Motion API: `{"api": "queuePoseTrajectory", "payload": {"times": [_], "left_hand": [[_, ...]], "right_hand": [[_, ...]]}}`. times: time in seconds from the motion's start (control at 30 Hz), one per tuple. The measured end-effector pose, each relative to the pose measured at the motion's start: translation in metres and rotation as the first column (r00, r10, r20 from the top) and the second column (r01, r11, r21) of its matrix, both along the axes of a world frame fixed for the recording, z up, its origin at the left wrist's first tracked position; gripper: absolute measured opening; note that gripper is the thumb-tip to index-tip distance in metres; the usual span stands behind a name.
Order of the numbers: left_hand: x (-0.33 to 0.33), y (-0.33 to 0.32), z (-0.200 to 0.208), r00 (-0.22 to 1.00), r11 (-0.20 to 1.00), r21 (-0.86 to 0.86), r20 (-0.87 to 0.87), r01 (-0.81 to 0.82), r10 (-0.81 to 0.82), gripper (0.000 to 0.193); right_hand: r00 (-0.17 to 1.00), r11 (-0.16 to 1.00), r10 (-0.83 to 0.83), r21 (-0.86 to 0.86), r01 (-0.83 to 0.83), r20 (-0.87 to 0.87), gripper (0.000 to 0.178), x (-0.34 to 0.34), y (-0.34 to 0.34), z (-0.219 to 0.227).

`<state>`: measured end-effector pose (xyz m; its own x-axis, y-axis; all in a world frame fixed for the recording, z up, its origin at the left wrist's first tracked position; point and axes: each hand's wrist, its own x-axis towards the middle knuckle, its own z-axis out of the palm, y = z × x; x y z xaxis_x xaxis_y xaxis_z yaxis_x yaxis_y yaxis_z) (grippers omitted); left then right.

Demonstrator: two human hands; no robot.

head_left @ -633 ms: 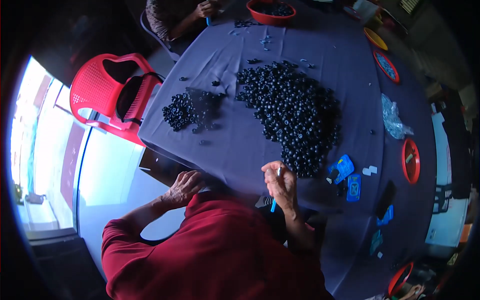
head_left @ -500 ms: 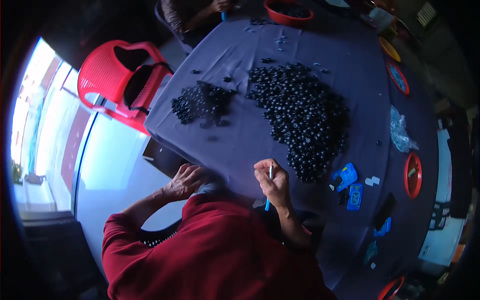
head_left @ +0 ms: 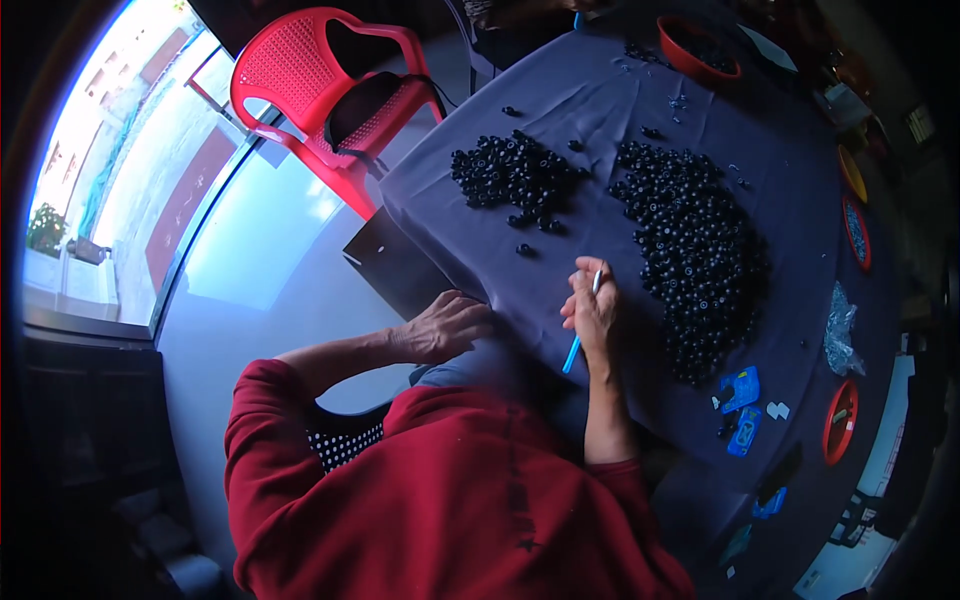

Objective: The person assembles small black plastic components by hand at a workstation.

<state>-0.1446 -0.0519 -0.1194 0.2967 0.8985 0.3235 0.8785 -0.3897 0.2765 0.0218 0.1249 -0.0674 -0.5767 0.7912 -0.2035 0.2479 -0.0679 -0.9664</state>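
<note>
My right hand [head_left: 594,315] is closed around a slim tool [head_left: 571,356] with a blue handle and a silver end; its exact kind is unclear. The hand is over the near table edge, left of a large heap of small round black parts [head_left: 700,250]. A smaller heap of the same black parts [head_left: 515,175] lies farther left, with one loose black part [head_left: 525,250] in front of it. My left hand [head_left: 443,328] rests by the table corner above my lap, its fingers stretched out and holding nothing visible. Its fingertips are hard to see against the dark cloth.
Blue packets [head_left: 741,388] and white scraps [head_left: 777,410] lie right of the big heap. A clear plastic bag [head_left: 842,330] and a red bowl [head_left: 838,422] sit along the right side. Another red bowl [head_left: 672,48] stands at the far end, near another person's arm. A red chair [head_left: 290,75] is at the left.
The whole view has shifted, so the table and heaps appear farther right. My right hand still grips the blue-handled tool, now tilted more. My left hand stays near the table corner.
</note>
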Motion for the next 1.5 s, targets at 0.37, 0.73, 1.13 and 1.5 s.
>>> {"api": "queuePoseTrajectory", "payload": {"times": [0.37, 0.73, 1.13, 1.5], "left_hand": [[-0.160, 0.115, 0.024, 0.834, 0.892, -0.053, 0.334, -0.449, 0.440, 0.038], [-0.185, 0.131, -0.023, 0.921, 0.925, 0.098, 0.178, -0.368, 0.347, 0.041], [-0.163, 0.072, -0.004, 0.912, 0.916, 0.122, 0.208, -0.382, 0.353, 0.038], [-0.161, 0.017, 0.003, 0.892, 0.909, 0.075, 0.241, -0.410, 0.382, 0.037]], "right_hand": [[0.986, 0.997, 0.017, 0.065, -0.028, 0.167, 0.039, -0.070, 0.006, -0.005], [0.980, 0.996, 0.025, 0.077, -0.041, 0.196, 0.038, -0.112, -0.014, -0.009], [0.977, 0.972, 0.161, 0.148, -0.182, 0.143, 0.033, -0.147, -0.044, -0.027], [0.890, 0.880, 0.440, 0.142, -0.454, 0.115, 0.026, -0.164, -0.077, -0.019]]}}
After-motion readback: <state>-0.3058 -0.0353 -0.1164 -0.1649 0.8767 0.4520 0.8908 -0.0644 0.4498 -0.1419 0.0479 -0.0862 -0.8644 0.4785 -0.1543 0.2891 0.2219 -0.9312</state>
